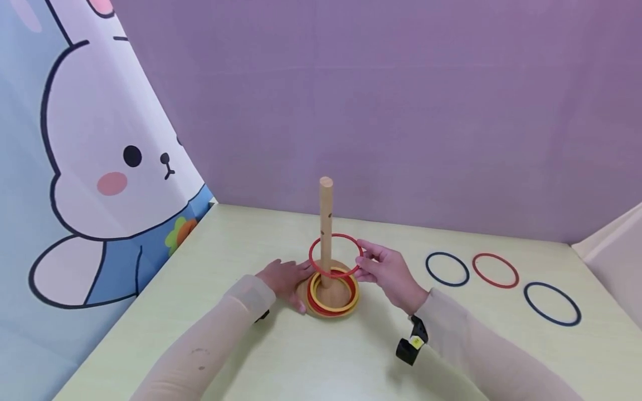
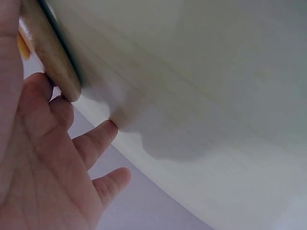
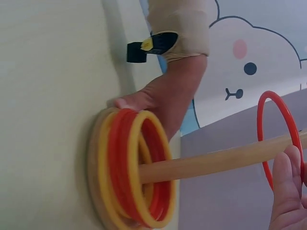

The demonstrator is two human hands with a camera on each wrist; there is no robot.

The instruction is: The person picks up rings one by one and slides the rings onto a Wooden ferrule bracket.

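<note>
A wooden peg [image 1: 326,223] rises from a round wooden base [image 1: 302,291]. Yellow and red rings [image 3: 144,167] lie stacked around its foot. My right hand [image 1: 393,275] pinches a red ring [image 1: 312,253] by its right side. That ring encircles the peg partway up, above the stack, as the right wrist view also shows. My left hand [image 1: 287,280] rests at the left side of the base, its fingers touching the edge; in the left wrist view the base rim [image 2: 62,62] meets the fingers, which are spread and slightly bent.
On the table [image 1: 200,267] to the right lie a blue ring [image 1: 428,269], a red ring [image 1: 518,277] and another blue ring [image 1: 579,314]. A purple backdrop [image 1: 401,111] stands behind the table, and a cartoon-printed cloth [image 1: 100,167] hangs at the left.
</note>
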